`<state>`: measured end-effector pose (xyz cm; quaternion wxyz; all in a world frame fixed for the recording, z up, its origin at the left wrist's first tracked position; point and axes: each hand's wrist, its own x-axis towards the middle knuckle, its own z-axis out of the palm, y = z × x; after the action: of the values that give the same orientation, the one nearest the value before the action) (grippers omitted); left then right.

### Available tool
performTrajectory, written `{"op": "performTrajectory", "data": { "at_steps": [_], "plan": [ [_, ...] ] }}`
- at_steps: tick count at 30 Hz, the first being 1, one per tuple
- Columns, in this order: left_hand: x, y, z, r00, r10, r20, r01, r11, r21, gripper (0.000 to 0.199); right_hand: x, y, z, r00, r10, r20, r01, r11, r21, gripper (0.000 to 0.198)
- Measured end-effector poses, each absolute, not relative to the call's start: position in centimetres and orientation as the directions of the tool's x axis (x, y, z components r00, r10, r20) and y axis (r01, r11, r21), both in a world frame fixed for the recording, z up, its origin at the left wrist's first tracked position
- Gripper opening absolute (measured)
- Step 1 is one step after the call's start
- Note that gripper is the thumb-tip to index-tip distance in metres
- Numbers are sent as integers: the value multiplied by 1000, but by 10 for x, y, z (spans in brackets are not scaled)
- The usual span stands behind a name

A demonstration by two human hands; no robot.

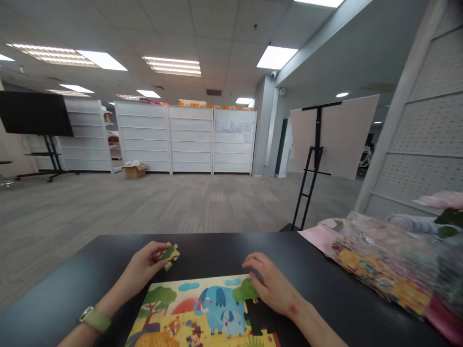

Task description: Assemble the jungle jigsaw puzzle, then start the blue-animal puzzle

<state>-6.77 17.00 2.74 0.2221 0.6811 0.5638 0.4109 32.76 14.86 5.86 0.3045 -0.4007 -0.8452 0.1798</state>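
A jigsaw puzzle (191,313) with elephants, a leopard and trees lies on the dark table in front of me. Its right side has a gap where the black tabletop shows through. My left hand (148,262) pinches a yellow and green puzzle piece (170,255) above the table, beyond the puzzle's upper left edge; whether it is one piece or several joined, I cannot tell. Over the puzzle's upper right corner rests my right hand (269,282), its fingers bent and apart, the tips near the green treetop. Nothing shows in its grasp.
On the table's right side (347,294) lie a pink sheet and a clear plastic bag (383,260) with colourful pieces. A black easel (311,188) holding a board stands beyond the table. White shelves (191,140), a cardboard box (135,170) and a screen (34,113) are farther back.
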Motion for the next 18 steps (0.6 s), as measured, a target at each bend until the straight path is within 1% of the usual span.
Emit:
{"op": "performTrajectory", "data": {
  "at_steps": [2, 3, 4, 5, 7, 8, 10, 12, 14, 16, 18],
  "plan": [
    [-26, 160, 31, 73, 964, 258, 359, -266, 895, 43, 325, 149, 57, -448, 805, 388, 521, 588, -619, 26],
    [-2, 154, 32, 127, 965, 231, 287, -258, 923, 43, 324, 149, 56, -433, 822, 370, 485, 558, -673, 25],
    [23, 148, 33, 187, 956, 225, 245, -267, 932, 43, 322, 148, 54, -424, 841, 335, 436, 514, -738, 25],
    [47, 143, 34, 236, 944, 230, 217, -282, 935, 43, 319, 147, 51, -430, 856, 286, 374, 457, -807, 30],
    [88, 134, 35, 271, 932, 240, 171, -292, 941, 40, 315, 146, 46, -475, 862, 179, 226, 316, -922, 40],
    [103, 131, 35, 280, 927, 251, 155, -301, 941, 38, 314, 145, 44, -499, 856, 137, 159, 246, -956, 41],
    [119, 128, 33, 290, 917, 273, 139, -323, 936, 36, 315, 145, 43, -523, 847, 95, 74, 156, -985, 36],
    [118, 127, 30, 300, 907, 294, 168, -354, 920, 39, 323, 147, 47, -529, 847, 55, 90, 120, -989, 35],
    [107, 125, 30, 318, 894, 315, 263, -403, 877, 44, 337, 149, 54, -563, 826, -33, 184, 87, -979, 40],
    [95, 123, 33, 348, 874, 340, 389, -464, 796, 45, 350, 152, 61, -596, 793, -130, 290, 62, -955, 45],
    [88, 119, 39, 393, 851, 348, 469, -511, 721, 45, 357, 153, 67, -610, 776, -160, 344, 77, -936, 42]
  ]
}}
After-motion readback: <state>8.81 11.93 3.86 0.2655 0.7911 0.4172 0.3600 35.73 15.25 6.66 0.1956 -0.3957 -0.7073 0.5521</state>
